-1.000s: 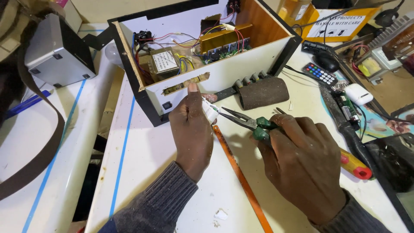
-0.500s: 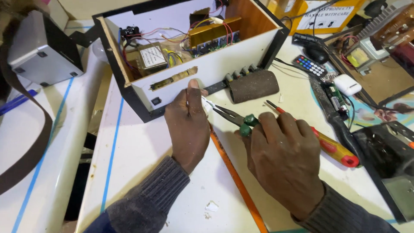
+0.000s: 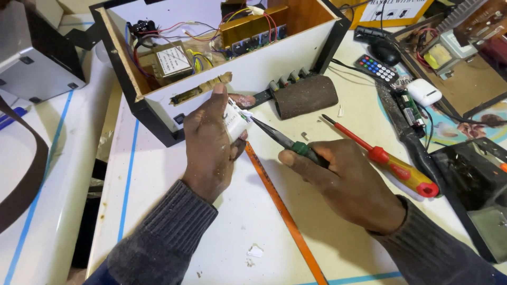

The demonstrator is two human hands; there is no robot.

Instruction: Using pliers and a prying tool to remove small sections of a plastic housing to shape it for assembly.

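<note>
A small white plastic part [image 3: 235, 120], pinched in the left hand [image 3: 211, 142] just in front of the open box [image 3: 296, 47], meets the tips of needle-nose pliers [image 3: 280, 138] held in the right hand [image 3: 348, 182]. The left thumb and fingers close around the part's sides, leaving its right end bare toward the plier tips, which touch or nearly touch it; whether the tips are clamped on anything is too small to tell. The right hand is wrapped shut around the green plier handles. The part looks light and rigid, a thin moulded shell likely to crack or scar under hard steel tips, so a firm hold on its broad flat faces, as the left hand has it, seems the safest grip, with the pliers working only at the edge. Beneath the hands an orange strip [image 3: 285, 211] runs diagonally across the white table [image 3: 158, 211]. A red and yellow screwdriver [image 3: 385, 158] lies just beside the right hand, and a brown curved block [image 3: 306, 96] sits beyond it against the box wall. Inside the box are a transformer [image 3: 169, 62] and coloured wires. A remote [image 3: 376, 68] and loose circuit boards crowd the far right.
</note>
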